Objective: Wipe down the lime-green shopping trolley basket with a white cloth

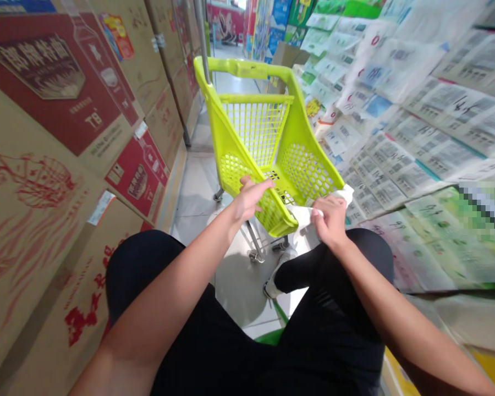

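Observation:
A yellow-green plastic shopping cart with perforated walls stands in front of my knees. My right hand is closed around a white cloth or wipe at the near right rim, and a corner of it sticks out past the fingers. Beside the cart's near left rim is my left hand, its fingers apart and nothing in it. Whether those fingers touch the rim I cannot tell. Through the rim, the inside of the basket shows only its grid and holes.
Stacked cardboard cartons line the left side. Bundles of packaged tissue paper pile up along the right. Under me is part of a green seat. A tiled aisle floor runs past the cart, and a metal pole rises behind it.

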A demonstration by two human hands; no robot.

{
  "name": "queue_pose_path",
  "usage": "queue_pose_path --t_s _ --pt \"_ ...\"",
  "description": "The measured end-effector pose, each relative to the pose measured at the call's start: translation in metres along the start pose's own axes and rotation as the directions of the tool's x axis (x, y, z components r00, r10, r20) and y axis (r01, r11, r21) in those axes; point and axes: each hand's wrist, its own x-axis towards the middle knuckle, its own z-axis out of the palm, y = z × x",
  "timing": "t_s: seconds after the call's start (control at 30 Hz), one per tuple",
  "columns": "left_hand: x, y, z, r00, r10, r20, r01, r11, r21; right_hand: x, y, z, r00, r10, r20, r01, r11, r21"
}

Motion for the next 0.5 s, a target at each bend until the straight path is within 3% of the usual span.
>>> queue_pose_path --t_s 0.13,0.3,0.37,0.43,0.5 --pt "-0.021 -0.005 0.005 0.998 -0.046 0.031 0.046 0.999 -0.004 -0.005 -0.011 0.005 0.997 -0.054 -0.058 0.055 0.998 0.008" --pt "-0.031 -0.019 0.010 1.000 0.007 -0.028 -0.003 0.991 0.132 0.007 0.032 -0.003 0.998 -0.001 0.059 -0.007 0.991 0.132" --pt "-0.031 -0.024 0.011 1.000 0.018 -0.004 -0.017 0.978 0.208 0.012 0.044 -0.010 0.994 0.005 0.111 -0.028 0.980 0.199" --pt "-0.027 -0.027 0.007 0.999 0.024 0.037 -0.034 0.950 0.310 0.015 0.046 -0.016 0.993 0.061 0.099 -0.084 0.967 0.242" --pt "-0.022 -0.025 0.000 0.995 0.046 0.085 -0.078 0.899 0.432 0.016 0.039 -0.021 0.980 0.199 -0.011 -0.190 0.947 0.258"
